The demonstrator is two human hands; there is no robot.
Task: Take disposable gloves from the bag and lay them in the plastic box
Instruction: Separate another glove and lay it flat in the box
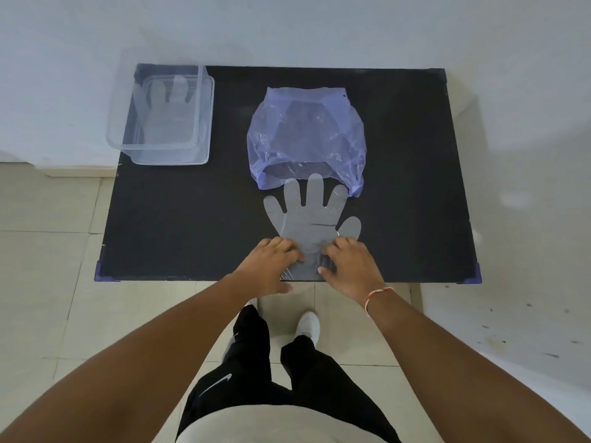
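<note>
A clear disposable glove lies flat on the black table, fingers pointing away from me toward the bag. My left hand and my right hand both pinch its cuff near the table's front edge. The translucent purple bag lies just beyond the glove, its open mouth facing me and overlapping the glove's fingertips. The clear plastic box stands at the back left corner with a glove lying flat inside it.
A white wall runs behind the table. The tiled floor lies to the left and below, with my legs and white shoes under the table's front edge. Purple guards cap the table's front corners.
</note>
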